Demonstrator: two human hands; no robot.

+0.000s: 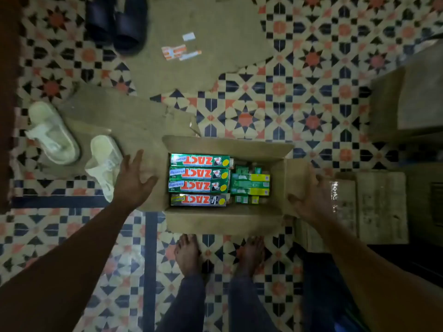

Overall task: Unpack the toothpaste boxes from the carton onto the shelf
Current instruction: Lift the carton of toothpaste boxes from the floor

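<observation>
An open brown carton (225, 222) stands on the tiled floor just in front of my bare feet. Inside, on its left side, lie several green toothpaste boxes (199, 173) with red lettering, stacked side by side, and smaller green and yellow boxes (250, 184) fill the right side. My left hand (134, 180) has its fingers spread and rests on the carton's left flap (153, 152). My right hand (311, 197) curls its fingers over the right flap (296, 173), holding it outward. No shelf is in view.
White slippers (52, 133) lie on flattened cardboard (115, 113) at left, black sandals (117, 22) at the top. Another cardboard sheet (206, 68) carries small paper scraps. Closed cartons stand at right (378, 207) and upper right (412, 97). Patterned tile floor lies all around.
</observation>
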